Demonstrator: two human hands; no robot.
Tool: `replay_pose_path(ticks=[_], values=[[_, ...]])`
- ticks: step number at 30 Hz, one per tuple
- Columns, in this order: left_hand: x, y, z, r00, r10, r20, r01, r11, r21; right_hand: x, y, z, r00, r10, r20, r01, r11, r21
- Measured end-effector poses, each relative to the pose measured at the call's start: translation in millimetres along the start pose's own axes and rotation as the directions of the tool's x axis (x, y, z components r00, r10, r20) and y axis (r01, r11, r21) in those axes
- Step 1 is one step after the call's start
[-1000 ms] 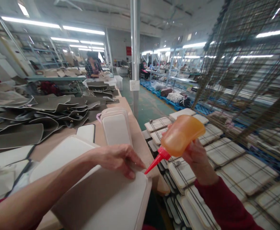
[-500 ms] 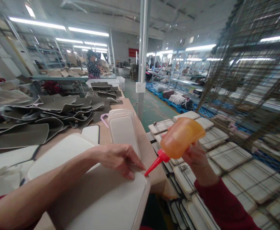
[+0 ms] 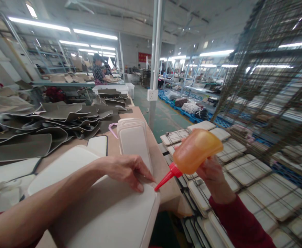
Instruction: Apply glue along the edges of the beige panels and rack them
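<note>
The left hand (image 3: 126, 170) lies on a white panel (image 3: 115, 217) at the near end of the worktop (image 3: 163, 168), close to its right edge. Its fingers are drawn together, with thumb and fingertips pressing the panel's far right corner. The right hand (image 3: 213, 174) is out past the right edge of the worktop, fingers clamped round an orange squeeze bottle (image 3: 196, 151) that is tilted down to the left. The tip of the bottle's red nozzle (image 3: 165, 178) meets the same panel corner, just beside the left fingertips. Farther along the right edge stands a stack of white panels (image 3: 134, 143), and dark grey pieces (image 3: 50, 119) are heaped over the left side. Beyond the right edge, below the bottle, wire racks (image 3: 246, 165) carry rows of white panels. Another person (image 3: 98, 70) stands past the worktop's far end.
</note>
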State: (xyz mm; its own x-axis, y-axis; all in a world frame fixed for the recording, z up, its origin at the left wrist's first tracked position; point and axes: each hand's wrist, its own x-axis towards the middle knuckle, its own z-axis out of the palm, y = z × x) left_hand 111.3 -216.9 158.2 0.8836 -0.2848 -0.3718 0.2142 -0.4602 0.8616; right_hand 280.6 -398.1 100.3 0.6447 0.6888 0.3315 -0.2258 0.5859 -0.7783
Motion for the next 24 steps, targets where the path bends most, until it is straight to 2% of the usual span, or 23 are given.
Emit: replay_pose_path(ticks=[6,17,24], values=[[-1.1,-1.6,-0.4,1.0,-0.018,-0.009,0.017,0.996,-0.083,-0.2,0.6,1.6,0.999,-0.03,-0.012,0.03,1.0,0.006],[-2.1,-13.5,-4.8,0.998,0.013,-0.063,-0.024,0.986,-0.167,-4.1,4.5,-5.5,0.988,-0.085,-0.125,0.089,0.996,0.029],[-3.8,-14.6,-6.3,0.996,0.008,-0.093,-0.026,0.981,-0.193,-6.8,6.9,-3.9,0.981,-0.144,-0.127,0.146,0.989,0.008]])
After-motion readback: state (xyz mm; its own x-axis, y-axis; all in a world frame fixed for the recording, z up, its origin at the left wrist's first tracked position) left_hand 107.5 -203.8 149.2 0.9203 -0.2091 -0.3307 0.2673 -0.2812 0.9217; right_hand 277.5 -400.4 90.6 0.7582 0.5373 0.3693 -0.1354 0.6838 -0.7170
